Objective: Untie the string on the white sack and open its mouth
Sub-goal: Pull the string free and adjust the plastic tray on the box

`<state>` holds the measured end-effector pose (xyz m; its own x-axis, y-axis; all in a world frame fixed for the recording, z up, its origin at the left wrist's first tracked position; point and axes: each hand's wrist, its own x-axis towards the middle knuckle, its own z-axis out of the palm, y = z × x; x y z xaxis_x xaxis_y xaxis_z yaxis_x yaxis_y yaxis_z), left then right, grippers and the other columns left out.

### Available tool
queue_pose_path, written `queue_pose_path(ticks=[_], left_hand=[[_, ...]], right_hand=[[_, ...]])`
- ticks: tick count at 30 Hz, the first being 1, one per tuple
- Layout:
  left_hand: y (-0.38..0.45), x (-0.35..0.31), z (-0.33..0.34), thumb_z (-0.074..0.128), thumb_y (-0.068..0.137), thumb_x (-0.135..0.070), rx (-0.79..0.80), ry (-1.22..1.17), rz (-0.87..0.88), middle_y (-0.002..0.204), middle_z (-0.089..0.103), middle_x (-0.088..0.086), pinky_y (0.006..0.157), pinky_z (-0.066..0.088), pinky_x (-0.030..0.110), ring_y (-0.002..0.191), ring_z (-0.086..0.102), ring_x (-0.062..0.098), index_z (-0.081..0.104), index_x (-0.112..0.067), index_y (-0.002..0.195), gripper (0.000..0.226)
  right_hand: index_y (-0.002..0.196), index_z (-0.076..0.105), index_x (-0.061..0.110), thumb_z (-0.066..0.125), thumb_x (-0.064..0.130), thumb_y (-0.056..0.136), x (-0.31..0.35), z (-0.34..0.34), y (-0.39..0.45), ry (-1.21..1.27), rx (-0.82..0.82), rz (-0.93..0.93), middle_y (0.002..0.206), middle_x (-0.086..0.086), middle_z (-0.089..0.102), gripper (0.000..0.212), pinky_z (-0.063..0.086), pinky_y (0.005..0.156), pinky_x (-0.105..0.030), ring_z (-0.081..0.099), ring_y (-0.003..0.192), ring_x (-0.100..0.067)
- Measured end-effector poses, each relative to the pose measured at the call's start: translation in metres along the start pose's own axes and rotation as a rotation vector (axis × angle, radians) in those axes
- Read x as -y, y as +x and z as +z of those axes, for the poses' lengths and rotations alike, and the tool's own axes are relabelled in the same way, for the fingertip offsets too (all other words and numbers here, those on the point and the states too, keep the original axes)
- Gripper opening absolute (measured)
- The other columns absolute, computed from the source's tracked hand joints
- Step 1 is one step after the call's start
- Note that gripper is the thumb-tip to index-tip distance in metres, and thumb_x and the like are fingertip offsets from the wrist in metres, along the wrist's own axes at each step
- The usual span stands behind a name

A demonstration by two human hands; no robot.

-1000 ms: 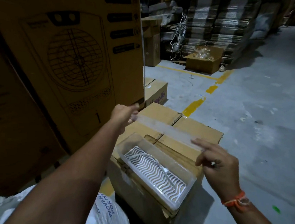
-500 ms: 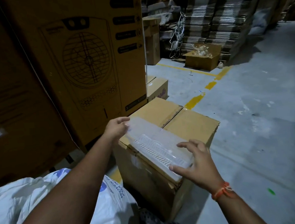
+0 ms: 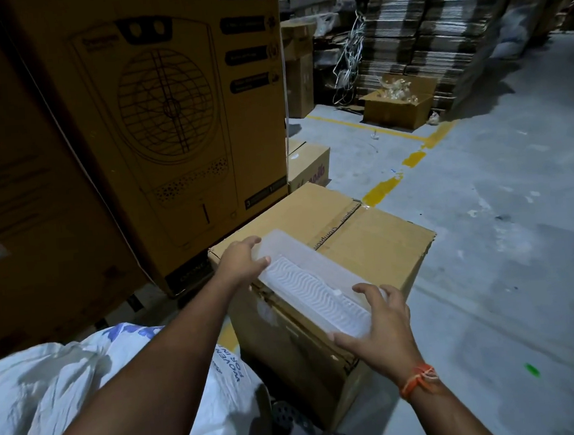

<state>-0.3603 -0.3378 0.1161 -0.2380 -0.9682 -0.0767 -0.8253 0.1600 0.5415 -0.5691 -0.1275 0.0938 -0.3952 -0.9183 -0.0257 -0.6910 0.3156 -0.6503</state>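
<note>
The white woven sack (image 3: 62,393) with blue print lies at the lower left, partly under my left forearm; no string or mouth shows. A clear plastic tray (image 3: 313,285) with a wavy ribbed bottom lies flat on a brown cardboard box (image 3: 376,241) in front of me. My left hand (image 3: 239,264) grips the tray's far end. Around its near end curls my right hand (image 3: 381,323), which wears an orange thread at the wrist.
A tall fan-printed carton (image 3: 165,124) stands behind the box at left. A small carton (image 3: 309,171) sits beyond it. Farther back are stacked flattened cardboard (image 3: 436,34), an open box (image 3: 397,105) and loose white straps (image 3: 349,61). Grey concrete floor (image 3: 502,217) with yellow marks spreads right.
The tray was upright and open side up with a clear strip held over it; now it lies flat on the box under both hands. The view has dropped, showing more sack.
</note>
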Motion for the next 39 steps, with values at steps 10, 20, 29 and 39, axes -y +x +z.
queue_pose_path(ticks=[10,20,29,39], left_hand=[[0.015,0.000,0.018,0.073,0.087,-0.053,-0.051,-0.019,-0.037,0.142,0.059,0.014,0.095,0.059,0.051,0.124,0.062,0.037,0.053,-0.034,0.146,0.065],[0.012,-0.010,0.027,0.069,0.090,-0.057,-0.065,0.083,-0.035,0.142,0.054,0.016,0.102,0.051,0.050,0.132,0.051,0.038,0.044,-0.028,0.153,0.074],[0.012,-0.010,0.027,0.073,0.086,-0.057,-0.094,0.043,-0.064,0.142,0.054,0.015,0.100,0.054,0.052,0.130,0.052,0.038,0.043,-0.023,0.153,0.081],[0.012,-0.008,0.025,0.075,0.084,-0.059,-0.092,0.029,-0.081,0.143,0.056,0.015,0.098,0.056,0.053,0.129,0.054,0.038,0.046,-0.023,0.152,0.082]], right_hand=[[0.115,0.066,0.011,0.077,0.017,0.086,-0.022,0.010,0.016,0.836,-0.399,0.497,0.085,-0.009,0.072,0.031,0.062,0.067,-0.035,0.072,0.075,-0.026],[0.079,0.077,0.007,0.076,0.023,0.088,-0.033,0.002,0.037,0.863,-0.383,0.499,0.069,-0.008,0.067,0.017,0.057,0.061,-0.032,0.062,0.054,-0.021],[0.095,0.073,-0.005,0.075,0.013,0.089,-0.033,-0.002,0.025,1.020,-0.275,0.504,0.073,-0.014,0.067,0.019,0.048,0.045,-0.022,0.059,0.047,-0.017],[0.091,0.066,0.005,0.072,0.007,0.091,-0.027,-0.012,0.021,1.218,-0.136,0.552,0.076,-0.009,0.065,0.007,0.061,0.053,-0.025,0.064,0.061,-0.015]])
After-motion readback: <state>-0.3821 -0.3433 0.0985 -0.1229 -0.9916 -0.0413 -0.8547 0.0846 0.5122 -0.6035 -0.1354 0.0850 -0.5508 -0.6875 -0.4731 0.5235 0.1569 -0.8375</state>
